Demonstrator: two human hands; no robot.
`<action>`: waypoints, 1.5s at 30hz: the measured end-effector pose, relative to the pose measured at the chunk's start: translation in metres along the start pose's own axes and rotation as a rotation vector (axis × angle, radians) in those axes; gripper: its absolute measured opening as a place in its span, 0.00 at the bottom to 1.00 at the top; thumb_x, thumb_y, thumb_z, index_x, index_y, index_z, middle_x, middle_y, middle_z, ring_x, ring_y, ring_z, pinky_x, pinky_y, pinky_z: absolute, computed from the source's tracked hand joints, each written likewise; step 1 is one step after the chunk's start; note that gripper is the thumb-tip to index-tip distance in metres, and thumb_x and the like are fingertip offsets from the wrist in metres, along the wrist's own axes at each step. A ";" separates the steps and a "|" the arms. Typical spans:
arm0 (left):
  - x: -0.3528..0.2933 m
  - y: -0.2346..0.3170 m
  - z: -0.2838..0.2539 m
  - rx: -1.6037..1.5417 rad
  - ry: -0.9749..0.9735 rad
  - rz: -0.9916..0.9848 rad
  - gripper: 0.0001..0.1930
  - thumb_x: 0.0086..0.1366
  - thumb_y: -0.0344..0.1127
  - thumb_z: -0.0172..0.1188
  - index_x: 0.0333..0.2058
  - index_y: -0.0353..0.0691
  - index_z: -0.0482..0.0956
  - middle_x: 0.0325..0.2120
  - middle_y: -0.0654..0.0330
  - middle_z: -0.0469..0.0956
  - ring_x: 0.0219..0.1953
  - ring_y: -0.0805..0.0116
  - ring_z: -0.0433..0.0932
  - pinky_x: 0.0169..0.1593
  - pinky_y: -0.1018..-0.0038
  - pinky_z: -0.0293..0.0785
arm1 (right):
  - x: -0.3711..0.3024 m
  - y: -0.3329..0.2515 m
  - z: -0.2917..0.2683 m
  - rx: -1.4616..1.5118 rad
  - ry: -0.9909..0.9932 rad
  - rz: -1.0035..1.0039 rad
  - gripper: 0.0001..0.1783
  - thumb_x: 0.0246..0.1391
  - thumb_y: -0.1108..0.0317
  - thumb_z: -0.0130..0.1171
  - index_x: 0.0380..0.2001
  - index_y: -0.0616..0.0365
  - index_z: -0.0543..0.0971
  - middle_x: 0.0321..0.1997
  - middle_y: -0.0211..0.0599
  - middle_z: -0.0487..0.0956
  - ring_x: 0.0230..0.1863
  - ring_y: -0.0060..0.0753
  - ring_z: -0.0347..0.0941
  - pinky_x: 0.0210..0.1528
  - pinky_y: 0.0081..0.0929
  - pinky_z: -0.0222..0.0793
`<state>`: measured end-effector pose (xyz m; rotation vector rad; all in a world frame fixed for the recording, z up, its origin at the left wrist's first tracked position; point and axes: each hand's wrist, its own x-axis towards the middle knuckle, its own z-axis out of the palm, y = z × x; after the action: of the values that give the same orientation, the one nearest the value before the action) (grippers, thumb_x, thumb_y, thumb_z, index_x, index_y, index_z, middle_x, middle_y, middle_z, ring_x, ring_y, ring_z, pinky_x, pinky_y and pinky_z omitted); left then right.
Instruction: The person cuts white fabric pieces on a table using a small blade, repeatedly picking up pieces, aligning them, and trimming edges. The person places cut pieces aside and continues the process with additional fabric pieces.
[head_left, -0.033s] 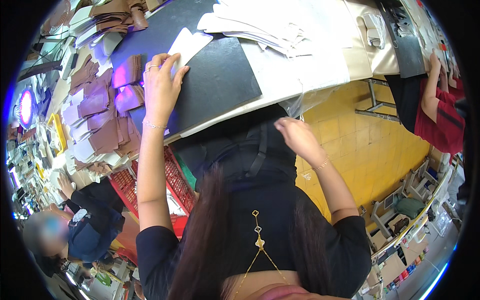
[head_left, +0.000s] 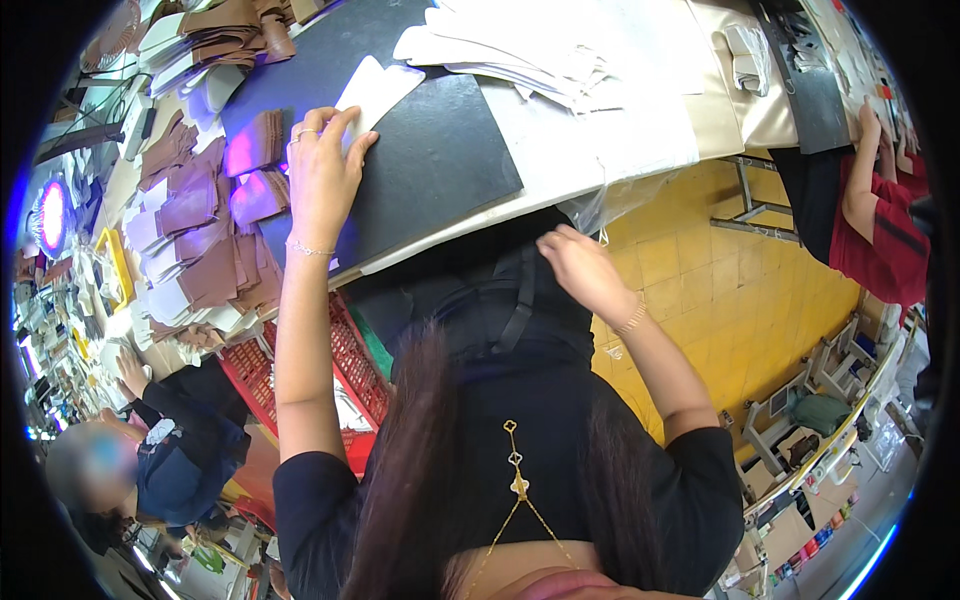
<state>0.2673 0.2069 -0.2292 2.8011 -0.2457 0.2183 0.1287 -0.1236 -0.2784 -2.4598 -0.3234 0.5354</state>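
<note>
My left hand [head_left: 328, 170] rests on the black mat [head_left: 445, 130], fingers bent over the near end of white tapered cut pieces [head_left: 385, 92] and thumb beside them. Two pieces fan apart beyond my fingertips. In front of my waist, just off the table's near edge, is my right hand [head_left: 590, 272], its fingers curled together. Anything inside them is hidden. Further up the table lies a fanned pile of white cut pieces [head_left: 500, 60]. Small stacks of brown pieces [head_left: 256, 143] sit left of my left hand.
Heaps of brown and white pieces [head_left: 195, 200] cover the table's left part. Clear plastic sheeting [head_left: 610, 195] hangs over the near edge. A red crate [head_left: 355, 370] stands below, left of me. Other people work at left and at right, one in a red shirt [head_left: 885, 240].
My right hand has shifted a little to the left, closer to my waist. My left hand and the white pieces beneath it have stayed put.
</note>
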 end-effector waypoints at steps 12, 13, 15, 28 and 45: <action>0.041 0.002 -0.015 -0.078 -0.277 -0.200 0.21 0.49 0.41 0.79 0.36 0.32 0.83 0.37 0.43 0.81 0.43 0.44 0.79 0.50 0.55 0.74 | 0.163 0.055 0.112 -0.566 0.353 -0.102 0.16 0.63 0.67 0.52 0.46 0.64 0.82 0.52 0.53 0.82 0.47 0.52 0.83 0.46 0.44 0.81; 0.039 0.004 -0.018 -0.091 -0.271 -0.174 0.22 0.50 0.42 0.79 0.36 0.32 0.82 0.37 0.45 0.81 0.44 0.46 0.79 0.50 0.57 0.74 | 0.162 0.057 0.112 -0.573 0.371 -0.128 0.16 0.62 0.67 0.52 0.47 0.64 0.82 0.52 0.53 0.82 0.47 0.52 0.83 0.46 0.44 0.81; 0.032 0.007 -0.028 -0.150 -0.319 -0.136 0.23 0.50 0.45 0.79 0.35 0.31 0.81 0.41 0.47 0.81 0.47 0.47 0.79 0.52 0.59 0.74 | 0.158 0.059 0.113 -0.578 0.410 -0.189 0.17 0.62 0.67 0.52 0.47 0.64 0.82 0.52 0.54 0.82 0.47 0.53 0.83 0.46 0.44 0.81; 0.013 -0.003 -0.099 -0.371 -0.722 0.011 0.21 0.65 0.45 0.68 0.46 0.31 0.81 0.50 0.46 0.80 0.47 0.53 0.81 0.53 0.61 0.75 | 0.030 -0.052 -0.011 0.060 -0.261 -0.263 0.07 0.57 0.65 0.65 0.33 0.57 0.83 0.32 0.39 0.83 0.42 0.43 0.77 0.47 0.38 0.74; -0.119 0.040 -0.016 -0.095 -0.009 0.157 0.20 0.60 0.29 0.68 0.52 0.43 0.82 0.53 0.58 0.78 0.58 0.57 0.74 0.58 0.56 0.66 | 0.079 -0.091 -0.114 0.639 0.056 -0.113 0.07 0.62 0.73 0.65 0.42 0.61 0.85 0.23 0.24 0.76 0.25 0.11 0.68 0.29 0.16 0.65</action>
<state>0.1420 0.1924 -0.2230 2.6906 -0.4671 0.2249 0.2401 -0.0810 -0.1626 -1.8230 -0.2225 0.4362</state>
